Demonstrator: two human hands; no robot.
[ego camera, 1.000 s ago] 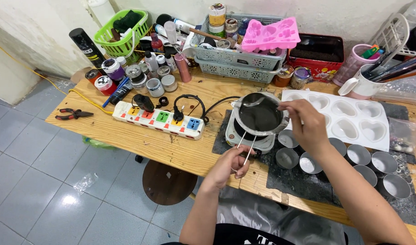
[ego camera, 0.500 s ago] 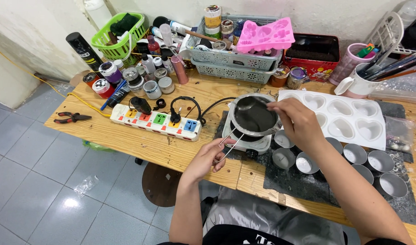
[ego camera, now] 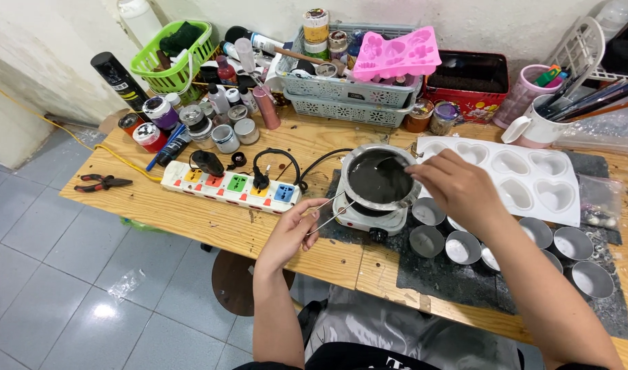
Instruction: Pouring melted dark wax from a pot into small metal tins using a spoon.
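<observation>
Left hand [ego camera: 291,233] grip pinched on the wire handle [ego camera: 329,210]; right hand [ego camera: 453,188] grip closed over the pot [ego camera: 378,179] rim. Best kept level on the hotplate [ego camera: 368,220], stirring slowly.

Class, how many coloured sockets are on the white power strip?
5, in a row along the power strip, left to right: orange, red, green, yellow, blue; none appears hidden.

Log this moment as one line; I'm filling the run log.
left hand: holds thin wire handle | right hand: over round metal pot of dark liquid | pot on small white hotplate
</observation>
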